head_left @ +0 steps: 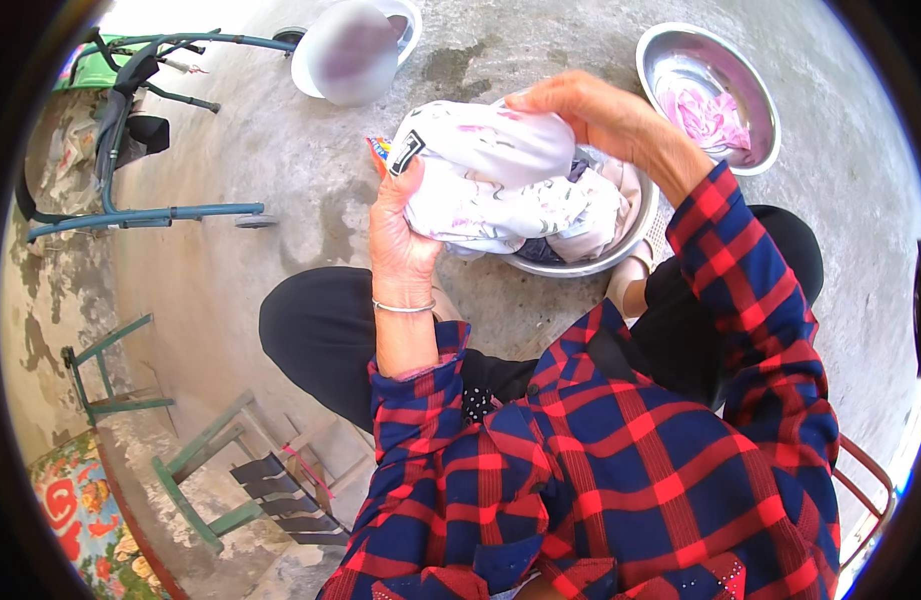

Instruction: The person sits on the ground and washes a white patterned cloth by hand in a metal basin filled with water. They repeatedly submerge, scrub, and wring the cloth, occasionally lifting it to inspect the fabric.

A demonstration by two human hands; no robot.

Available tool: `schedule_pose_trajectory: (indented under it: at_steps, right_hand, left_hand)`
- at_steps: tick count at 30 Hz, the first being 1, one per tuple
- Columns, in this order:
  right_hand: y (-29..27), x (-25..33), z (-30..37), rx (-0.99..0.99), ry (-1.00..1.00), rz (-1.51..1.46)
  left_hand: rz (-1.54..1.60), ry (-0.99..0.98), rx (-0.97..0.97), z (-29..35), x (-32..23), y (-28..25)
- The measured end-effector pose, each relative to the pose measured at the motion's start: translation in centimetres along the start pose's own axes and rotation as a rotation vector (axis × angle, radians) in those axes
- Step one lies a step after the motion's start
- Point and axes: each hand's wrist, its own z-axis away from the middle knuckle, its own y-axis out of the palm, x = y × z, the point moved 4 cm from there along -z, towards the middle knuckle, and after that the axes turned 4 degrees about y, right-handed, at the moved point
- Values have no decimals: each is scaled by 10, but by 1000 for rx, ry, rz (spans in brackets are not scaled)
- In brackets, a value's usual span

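Sleeves of red and blue plaid (620,470) ran up from the lower edge to both hands. Just above the bangle (403,307) on its wrist, the left hand (400,235) was closed on the near edge of a white patterned cloth (500,180), fingers curled into the fabric. Across the bundle, the right hand (590,110) gripped the cloth's far top edge from above. Directly under both hands sat a metal basin (590,262) holding more wet laundry, the cloth bunched over it. Beyond the right hand stood a second metal basin (745,80) with a pink cloth (702,115) in it. Well left of the left hand stood a blue metal frame (140,215).
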Motion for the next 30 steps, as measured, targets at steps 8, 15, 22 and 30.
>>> schedule_pose_trajectory:
  at_steps: [8,15,22,30]
  right_hand:
    - [-2,-12,-2,45,-106,-86]
    - [21,-11,1,128,-180,-200]
    - [35,-37,-2,208,-150,-82]
    - [42,-52,-6,216,-26,-326]
  left_hand:
    - [-15,-23,-32,-2,-3,-5]
    - [237,-134,-105,-13,-1,-24]
    - [452,-197,-171,-17,8,-31]
    - [629,-281,-32,-13,20,-29]
